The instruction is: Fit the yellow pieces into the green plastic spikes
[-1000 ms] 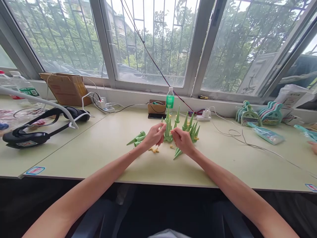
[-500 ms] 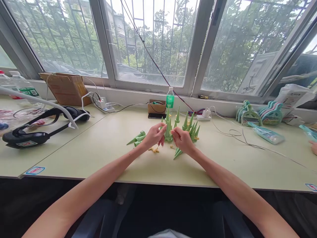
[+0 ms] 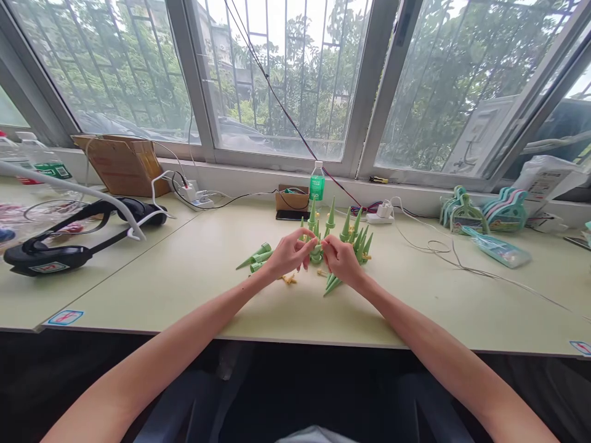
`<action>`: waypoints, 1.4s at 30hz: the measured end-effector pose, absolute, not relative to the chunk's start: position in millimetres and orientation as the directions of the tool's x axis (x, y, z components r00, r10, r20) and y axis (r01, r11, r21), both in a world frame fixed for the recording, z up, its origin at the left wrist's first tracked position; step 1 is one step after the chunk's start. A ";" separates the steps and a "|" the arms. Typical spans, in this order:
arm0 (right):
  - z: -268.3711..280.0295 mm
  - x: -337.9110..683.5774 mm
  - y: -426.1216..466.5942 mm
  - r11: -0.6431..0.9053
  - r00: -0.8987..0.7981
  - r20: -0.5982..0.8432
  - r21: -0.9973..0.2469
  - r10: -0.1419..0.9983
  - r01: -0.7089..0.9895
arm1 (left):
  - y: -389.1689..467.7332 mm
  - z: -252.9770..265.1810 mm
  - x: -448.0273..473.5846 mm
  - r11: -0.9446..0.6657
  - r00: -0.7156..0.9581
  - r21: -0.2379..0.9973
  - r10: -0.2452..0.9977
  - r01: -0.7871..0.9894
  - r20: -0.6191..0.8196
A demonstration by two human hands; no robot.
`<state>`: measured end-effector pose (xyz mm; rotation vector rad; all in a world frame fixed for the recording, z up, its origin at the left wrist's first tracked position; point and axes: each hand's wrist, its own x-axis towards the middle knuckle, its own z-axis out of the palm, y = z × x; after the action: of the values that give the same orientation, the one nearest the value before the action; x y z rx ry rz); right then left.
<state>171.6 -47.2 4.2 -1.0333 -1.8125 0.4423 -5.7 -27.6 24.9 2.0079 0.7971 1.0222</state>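
Note:
Fingertips of my left hand [image 3: 290, 253] pinch a green plastic spike [image 3: 316, 255], whose lower end shows between my hands. Close beside it, my right hand [image 3: 344, 261] is closed in a pinch on a small yellow piece that barely shows at the fingertips. Several similar green spikes stand upright behind, one of them a tall spike [image 3: 331, 212], and some carry small yellow parts. Two or more green spikes [image 3: 261, 257] lie left of my left hand. Small yellow pieces [image 3: 289, 279] rest on the table below, and another green spike [image 3: 332, 283] lies under my right wrist.
A green-labelled bottle [image 3: 317, 181], a small cardboard box [image 3: 292, 198] and a dark phone [image 3: 292, 215] are at the back. White cables [image 3: 434, 246] run across the right side, near packaged hangers [image 3: 505, 212]. A black headset [image 3: 50, 255] lies at the left.
My hands have come slightly closer together, with the fingertips now meeting around the spike. At the far right, another person's hand has gone out of view.

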 end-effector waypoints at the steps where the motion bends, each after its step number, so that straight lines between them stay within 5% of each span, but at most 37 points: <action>1: 4.3 171.8 -47.1 0.574 -0.172 0.565 -0.679 0.807 0.458 | -28.2 25.3 -5.7 -0.543 0.490 0.816 0.776 0.199 0.397; 42: 8.0 172.8 -48.8 0.569 -0.145 0.574 -0.684 0.806 0.456 | -26.2 22.1 -6.5 -0.650 0.444 0.681 0.748 0.337 0.493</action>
<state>172.8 -48.8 8.0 -1.0405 -1.7839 0.4297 -6.5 -26.2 22.1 2.2075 0.9090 1.1089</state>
